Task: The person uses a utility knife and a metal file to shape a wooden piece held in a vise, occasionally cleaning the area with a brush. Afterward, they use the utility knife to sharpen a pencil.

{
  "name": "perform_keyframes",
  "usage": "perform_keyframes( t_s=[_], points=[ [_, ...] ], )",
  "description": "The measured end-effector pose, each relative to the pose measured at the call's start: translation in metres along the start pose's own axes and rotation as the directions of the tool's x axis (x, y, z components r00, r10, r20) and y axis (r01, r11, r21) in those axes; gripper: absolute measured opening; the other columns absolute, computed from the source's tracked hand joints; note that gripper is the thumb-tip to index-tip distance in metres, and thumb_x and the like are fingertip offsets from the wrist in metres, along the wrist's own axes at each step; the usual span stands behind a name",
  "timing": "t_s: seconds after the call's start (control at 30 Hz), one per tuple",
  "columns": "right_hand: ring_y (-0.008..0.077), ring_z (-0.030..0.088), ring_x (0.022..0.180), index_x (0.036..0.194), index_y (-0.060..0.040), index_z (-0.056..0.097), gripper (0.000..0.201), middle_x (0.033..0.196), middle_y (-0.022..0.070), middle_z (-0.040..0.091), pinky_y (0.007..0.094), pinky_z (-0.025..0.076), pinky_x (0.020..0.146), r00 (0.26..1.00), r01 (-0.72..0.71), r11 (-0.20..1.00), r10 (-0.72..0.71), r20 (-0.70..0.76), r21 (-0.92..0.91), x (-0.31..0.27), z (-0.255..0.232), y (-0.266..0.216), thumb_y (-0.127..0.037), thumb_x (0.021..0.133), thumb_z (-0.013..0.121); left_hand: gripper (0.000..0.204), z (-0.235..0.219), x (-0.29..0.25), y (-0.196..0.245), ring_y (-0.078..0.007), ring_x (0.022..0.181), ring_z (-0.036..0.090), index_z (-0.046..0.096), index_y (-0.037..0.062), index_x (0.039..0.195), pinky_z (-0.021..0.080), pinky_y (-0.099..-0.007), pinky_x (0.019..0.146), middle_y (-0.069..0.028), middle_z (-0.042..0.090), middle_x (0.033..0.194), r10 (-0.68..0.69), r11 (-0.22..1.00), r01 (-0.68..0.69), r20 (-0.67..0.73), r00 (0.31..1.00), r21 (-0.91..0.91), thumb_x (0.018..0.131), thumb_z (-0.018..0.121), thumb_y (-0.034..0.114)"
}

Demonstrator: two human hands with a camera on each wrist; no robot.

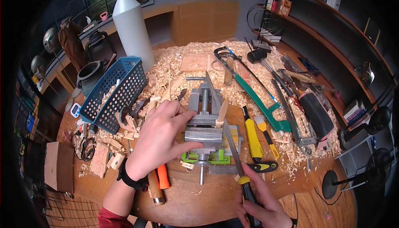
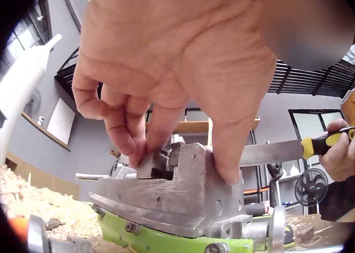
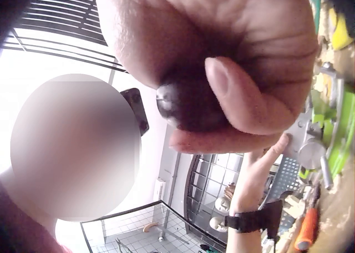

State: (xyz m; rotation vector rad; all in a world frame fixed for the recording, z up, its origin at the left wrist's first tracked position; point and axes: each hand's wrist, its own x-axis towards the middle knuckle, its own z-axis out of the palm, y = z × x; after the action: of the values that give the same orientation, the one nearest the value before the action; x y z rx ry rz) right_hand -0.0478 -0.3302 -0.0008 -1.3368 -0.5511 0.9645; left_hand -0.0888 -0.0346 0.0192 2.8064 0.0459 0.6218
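A grey metal vise (image 1: 203, 136) on a bright green base (image 2: 166, 239) stands at the middle of the table. My left hand (image 1: 156, 134) grips it from the left, thumb against the front jaw and fingertips at the far jaw's side. A pale piece of wood (image 1: 222, 112) sticks up at the vise's right end, its lower part hidden between the jaws. In my right hand (image 1: 266, 207) is the black and yellow handle of a file (image 1: 231, 140). Its long grey blade slants forward and left, crossing the wood in the head view. Fingers curl round the handle (image 3: 188, 103) in the right wrist view.
Right of the vise lie a yellow-handled tool (image 1: 252, 138), a brush (image 1: 261, 123) and a green hacksaw (image 1: 249, 90). A blue basket (image 1: 114, 91) stands at the left. An orange handle (image 1: 163, 177) lies near the front edge. Shavings (image 1: 183, 55) cover the far side.
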Motion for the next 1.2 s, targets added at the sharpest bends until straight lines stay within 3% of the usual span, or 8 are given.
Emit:
perform_keyframes(
  t_s=[0.43,0.57,0.63,0.7,0.77,0.8,0.9,1.2],
  points=[
    [0.0175,0.058,0.064,0.165,-0.0181,-0.004,0.084,0.091,0.0123,0.055,0.0279,0.049,0.057,0.999,-0.019,0.991,0.023,-0.026,0.135,-0.004,0.036,0.023,-0.012,0.103,0.053,0.062,0.007,-0.001,0.002,-0.0329,0.095,0.057,0.069,-0.0042,0.116,0.047,-0.0414,0.085,-0.0145,0.057,0.095,0.01,1.0,-0.011,-0.086,0.996,-0.008,0.069,0.088,0.032],
    [0.0128,0.057,0.058,0.164,-0.0076,0.004,0.075,0.132,0.014,0.051,0.0236,0.05,0.054,0.995,0.1,0.995,-0.1,-0.009,0.026,-0.012,0.043,0.017,0.004,0.101,0.043,0.059,0.009,-0.002,0.003,-0.0325,0.093,0.056,0.069,-0.0058,0.115,0.047,-0.0417,0.083,-0.0147,0.055,0.093,0.028,1.0,-0.027,-0.102,0.994,0.01,0.071,0.088,0.029],
    [0.0126,0.058,0.059,0.164,-0.0069,0.004,0.075,0.144,0.0141,0.045,0.023,0.051,0.056,0.865,0.346,0.538,-0.5,0.04,-0.768,0.003,0.036,0.022,0.002,0.102,0.045,0.058,0.013,-0.001,0.006,-0.0325,0.093,0.056,0.069,-0.0058,0.114,0.047,-0.0418,0.082,-0.0147,0.055,0.093,0.019,1.0,-0.018,-0.113,0.993,0.01,0.071,0.088,0.029],
    [0.0121,0.056,0.057,0.165,-0.0085,0.009,0.072,0.127,0.0124,0.055,0.0224,0.05,0.056,0.798,0.399,0.516,-0.602,0.011,-0.758,0.015,0.038,0.023,-0.001,0.103,0.046,0.058,0.014,0.001,0.007,-0.0325,0.092,0.056,0.069,-0.0059,0.113,0.047,-0.0418,0.082,-0.0146,0.055,0.093,0.014,1.0,-0.011,-0.138,0.99,0.021,0.07,0.088,0.028],
    [0.0117,0.054,0.054,0.164,-0.0105,0.016,0.069,0.098,0.0083,0.061,0.0223,0.047,0.052,0.98,0.163,0.986,-0.157,-0.12,0.041,0.011,0.041,0.018,-0.001,0.103,0.047,0.059,0.014,0.0,0.009,-0.0324,0.093,0.058,0.07,-0.0029,0.115,0.049,-0.0411,0.081,-0.0149,0.056,0.094,-0.016,0.998,0.023,-0.117,0.993,0.055,0.071,0.088,0.033],
    [0.0114,0.051,0.051,0.163,-0.0122,0.02,0.066,0.076,0.0042,0.055,0.0219,0.043,0.049,0.972,0.194,0.981,-0.189,-0.141,0.022,0.015,0.039,0.019,-0.001,0.103,0.045,0.057,0.012,0.001,0.01,-0.0326,0.094,0.056,0.069,-0.0057,0.111,0.049,-0.042,0.08,-0.0151,0.055,0.094,-0.001,0.999,0.007,-0.116,0.993,0.051,0.07,0.088,0.03],
    [0.0113,0.049,0.05,0.163,-0.0117,0.02,0.066,0.075,0.0046,0.054,0.0215,0.042,0.048,0.978,0.161,0.953,-0.121,-0.168,0.258,0.009,0.038,0.009,0.0,0.103,0.043,0.058,0.013,0.001,0.01,-0.0325,0.095,0.057,0.069,-0.0058,0.111,0.05,-0.0413,0.082,-0.015,0.055,0.095,0.005,0.998,0.003,-0.13,0.991,0.058,0.07,0.088,0.03],
    [0.0101,0.05,0.05,0.163,-0.0098,0.02,0.065,0.077,0.0041,0.055,0.021,0.042,0.047,0.968,0.226,0.948,-0.192,-0.165,0.223,0.008,0.03,0.022,-0.004,0.104,0.045,0.059,0.019,-0.01,0.028,-0.0324,0.091,0.058,0.069,-0.0044,0.112,0.049,-0.041,0.079,-0.015,0.056,0.094,-0.041,0.995,0.054,-0.154,0.987,0.081,0.072,0.087,0.035]
  ],
)
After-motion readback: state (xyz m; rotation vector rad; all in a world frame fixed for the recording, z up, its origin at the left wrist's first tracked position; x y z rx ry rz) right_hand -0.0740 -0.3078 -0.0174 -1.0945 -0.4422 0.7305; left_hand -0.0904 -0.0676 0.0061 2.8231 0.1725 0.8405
